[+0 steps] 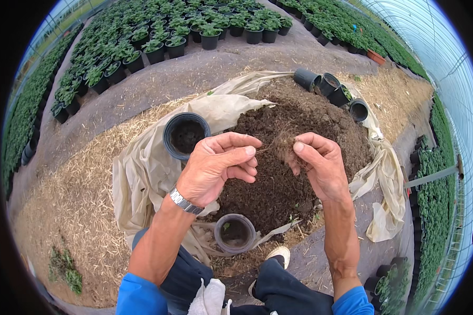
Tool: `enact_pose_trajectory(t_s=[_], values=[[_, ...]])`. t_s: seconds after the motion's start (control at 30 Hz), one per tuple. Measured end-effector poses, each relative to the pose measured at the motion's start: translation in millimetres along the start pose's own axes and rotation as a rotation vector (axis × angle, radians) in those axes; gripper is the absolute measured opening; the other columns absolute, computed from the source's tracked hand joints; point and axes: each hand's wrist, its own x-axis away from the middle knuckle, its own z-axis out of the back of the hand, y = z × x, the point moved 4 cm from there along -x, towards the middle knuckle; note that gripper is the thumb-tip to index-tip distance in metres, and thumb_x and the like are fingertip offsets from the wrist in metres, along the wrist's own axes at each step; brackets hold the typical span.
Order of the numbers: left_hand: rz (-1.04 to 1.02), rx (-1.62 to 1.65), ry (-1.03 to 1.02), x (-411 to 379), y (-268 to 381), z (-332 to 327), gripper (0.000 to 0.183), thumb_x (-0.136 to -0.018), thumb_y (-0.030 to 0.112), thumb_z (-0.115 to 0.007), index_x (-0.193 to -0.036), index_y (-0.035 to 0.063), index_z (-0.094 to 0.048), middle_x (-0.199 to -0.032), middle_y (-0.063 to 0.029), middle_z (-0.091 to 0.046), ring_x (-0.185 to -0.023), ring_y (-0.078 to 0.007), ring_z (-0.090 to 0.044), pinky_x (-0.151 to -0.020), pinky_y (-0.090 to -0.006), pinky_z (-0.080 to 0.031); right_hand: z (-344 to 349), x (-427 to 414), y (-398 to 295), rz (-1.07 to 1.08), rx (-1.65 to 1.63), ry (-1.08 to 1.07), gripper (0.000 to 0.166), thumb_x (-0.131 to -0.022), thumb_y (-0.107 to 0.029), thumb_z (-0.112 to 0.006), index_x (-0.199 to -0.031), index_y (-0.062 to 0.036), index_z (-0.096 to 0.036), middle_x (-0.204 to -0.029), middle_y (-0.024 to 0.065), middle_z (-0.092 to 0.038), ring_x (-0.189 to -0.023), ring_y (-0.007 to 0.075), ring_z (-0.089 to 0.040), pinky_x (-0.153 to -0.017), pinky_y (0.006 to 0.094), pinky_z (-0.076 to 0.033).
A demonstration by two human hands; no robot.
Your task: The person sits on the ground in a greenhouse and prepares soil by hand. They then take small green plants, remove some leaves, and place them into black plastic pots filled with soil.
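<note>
A small tangle of fine brown roots (282, 142) is pinched between the thumb and fingers of my right hand (323, 165). My left hand (224, 157), with a metal-banded watch (186, 201) at the wrist, faces it from the left. Thin strands run from the tangle to the left thumb and index fingertips, which pinch them. Both hands are above a heap of dark potting soil (268, 197). An upright black plastic pot (186, 136) with soil in its bottom is beyond my left hand. Nearer my feet is a grey plastic pot (235, 234) with a green leaf inside.
A crumpled beige sheet (142, 189) lies under and around the heap. Several black pots (306, 79) lie at its far right edge. Rows of potted plants (210, 35) fill the greenhouse behind. Straw (82, 197) covers ground at left; pulled greenery (66, 267) lies there.
</note>
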Motion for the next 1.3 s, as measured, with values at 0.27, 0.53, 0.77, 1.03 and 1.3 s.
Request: enact_pose_trajectory(t_s=[0.27,0.53,0.77,1.03,1.3], values=[[-0.563,-0.709,0.217,6.4,16.4,-7.8,0.020,-0.089,0.005,-0.074,-0.108,-0.0011,-0.071,-0.090,-0.0081,-0.070,-0.078,-0.0153,-0.069,-0.069,-0.0270,-0.057,-3.8,9.6,-3.2,0.105,0.149,0.066,0.014,-0.094,-0.009,-0.071,-0.104,0.0010,-0.072,-0.084,0.0051,-0.074,-0.070,0.0055,-0.063,-0.060,0.0201,-0.049],[-0.887,-1.076,0.190,19.5,10.3,-35.4,0.027,-0.079,-0.002,-0.080,-0.105,0.0023,-0.072,-0.095,-0.0100,-0.070,-0.077,-0.0161,-0.067,-0.067,-0.0279,-0.055,-11.7,17.9,-2.9,0.096,0.267,0.098,0.012,-0.093,-0.006,-0.072,-0.104,-0.0013,-0.074,-0.084,-0.0007,-0.071,-0.072,0.0015,-0.059,-0.061,0.0170,-0.046],[-0.968,-1.092,0.239,19.0,7.4,-32.2,0.020,-0.081,-0.005,-0.078,-0.099,0.0011,-0.072,-0.090,-0.0096,-0.070,-0.072,-0.0152,-0.066,-0.062,-0.0267,-0.053,-18.5,20.0,-1.3,0.106,0.283,0.063,0.011,-0.094,-0.006,-0.071,-0.104,-0.0020,-0.074,-0.085,-0.0008,-0.071,-0.073,0.0011,-0.058,-0.061,0.0172,-0.045],[-0.938,-1.042,0.287,19.8,12.1,-30.1,0.016,-0.082,-0.004,-0.077,-0.097,-0.0001,-0.072,-0.086,-0.0094,-0.071,-0.073,-0.0146,-0.066,-0.062,-0.0266,-0.053,-15.7,18.4,4.0,0.076,0.217,0.022,0.015,-0.097,-0.014,-0.069,-0.102,-0.0010,-0.074,-0.084,0.0026,-0.072,-0.071,0.0039,-0.061,-0.061,0.0190,-0.048],[-1.031,-1.105,0.251,20.8,10.9,-33.1,0.018,-0.080,-0.005,-0.078,-0.095,0.0018,-0.072,-0.087,-0.0111,-0.071,-0.074,-0.0200,-0.067,-0.063,-0.0295,-0.053,-17.7,18.2,0.6,0.092,0.217,0.029,0.018,-0.096,-0.014,-0.068,-0.108,-0.0011,-0.073,-0.092,0.0019,-0.072,-0.080,0.0042,-0.061,-0.069,0.0203,-0.049]])
